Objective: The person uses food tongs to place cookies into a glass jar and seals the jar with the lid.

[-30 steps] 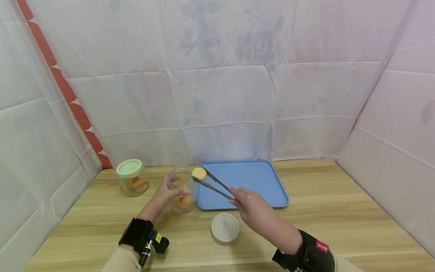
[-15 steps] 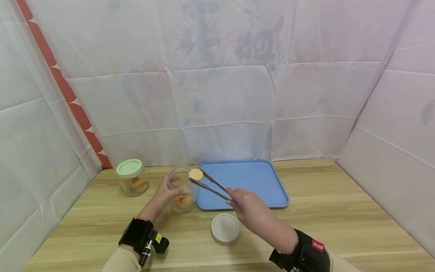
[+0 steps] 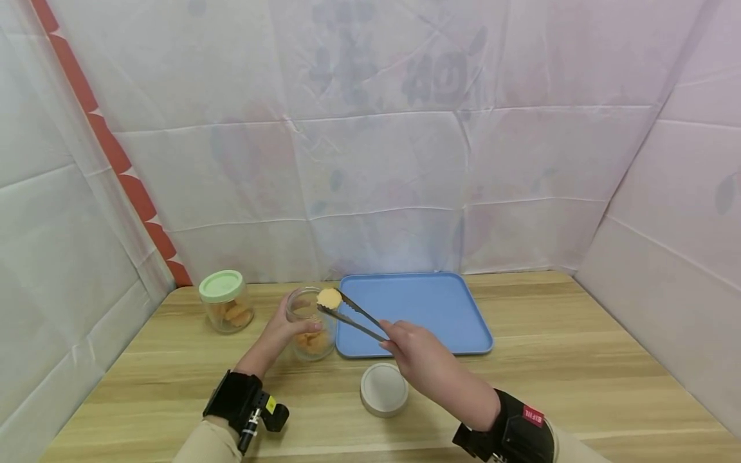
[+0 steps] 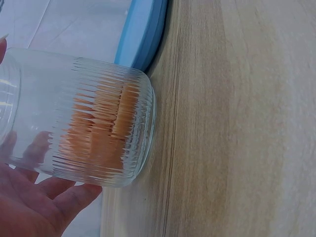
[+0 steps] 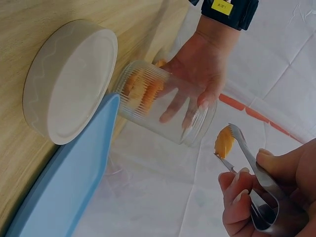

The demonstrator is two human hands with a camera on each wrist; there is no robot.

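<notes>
My left hand [image 3: 285, 329] grips an open ribbed glass jar [image 3: 309, 325] that stands on the table and holds several orange cookies [image 4: 101, 133]. My right hand [image 3: 413, 350] holds metal tongs [image 3: 350, 314] whose tips pinch a round yellow cookie [image 3: 329, 298] just above the jar's mouth. In the right wrist view the cookie [image 5: 224, 141] hangs beside the jar's rim [image 5: 202, 126], with the left hand's fingers [image 5: 197, 74] seen through the glass.
A blue tray [image 3: 417, 312] lies right of the jar, touching it. A white lid [image 3: 384, 388] rests on the wooden table [image 3: 550, 379] in front of the tray. A second jar with a green lid [image 3: 224, 301] stands at the far left. Fabric walls enclose the table.
The tongs and cookie have moved left, from over the tray's corner to above the jar's mouth. The left hand and jar have stayed put.
</notes>
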